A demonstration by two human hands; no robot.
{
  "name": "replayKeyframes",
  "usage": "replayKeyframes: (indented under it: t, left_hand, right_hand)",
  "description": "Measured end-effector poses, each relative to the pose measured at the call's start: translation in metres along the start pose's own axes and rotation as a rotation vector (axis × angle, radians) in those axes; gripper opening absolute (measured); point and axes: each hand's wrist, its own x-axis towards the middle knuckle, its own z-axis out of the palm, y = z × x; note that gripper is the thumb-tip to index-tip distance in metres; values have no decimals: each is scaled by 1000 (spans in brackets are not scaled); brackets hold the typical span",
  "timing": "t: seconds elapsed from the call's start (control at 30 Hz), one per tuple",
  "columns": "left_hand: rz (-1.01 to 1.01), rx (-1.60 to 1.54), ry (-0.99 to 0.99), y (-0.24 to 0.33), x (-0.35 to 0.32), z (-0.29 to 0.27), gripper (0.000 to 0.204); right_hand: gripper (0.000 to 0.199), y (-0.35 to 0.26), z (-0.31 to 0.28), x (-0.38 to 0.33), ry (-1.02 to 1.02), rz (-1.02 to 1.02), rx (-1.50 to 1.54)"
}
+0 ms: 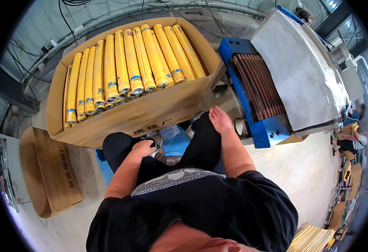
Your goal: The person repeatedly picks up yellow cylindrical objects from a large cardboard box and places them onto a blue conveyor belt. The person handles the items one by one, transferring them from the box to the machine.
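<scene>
I sit with both forearms resting along my legs. My left hand [143, 148] lies on my left thigh, its back toward me and its fingers loosely bent; nothing shows in it. On my right knee rests my right hand [220, 119], palm turned up, fingers stretched and holding nothing. Ahead of my knees stands a large open cardboard box [150, 110]. Packed upright and leaning in it are several long yellow rolled tubes [123, 63] with round ends toward me. Neither hand touches the box or the tubes.
Right of the box stands a blue-framed machine [246, 92] with dark rollers [259, 86] and a pale sheet-metal cover [295, 63]. A second cardboard box [60, 172] is at left. Flat yellow pieces [312, 238] are stacked at lower right. Other people [354, 140] are far right.
</scene>
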Motion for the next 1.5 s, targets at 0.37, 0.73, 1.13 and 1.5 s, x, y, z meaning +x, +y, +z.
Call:
replayKeyframes:
  t: [0.37, 0.73, 1.13, 1.5]
  left_hand:
    - [-7, 14, -13, -1, -1, 0, 42]
    - [-9, 45, -26, 3, -1, -3, 40]
    - [180, -597, -10, 15, 3, -7, 32]
    - [1695, -1084, -337, 219, -198, -230, 55]
  right_hand:
    - [37, 2, -5, 4, -14, -5, 2]
    - [30, 1, -1, 0, 3, -7, 11]
    - [29, -5, -4, -1, -16, -73, 192]
    - [84, -84, -3, -38, -47, -415, 614]
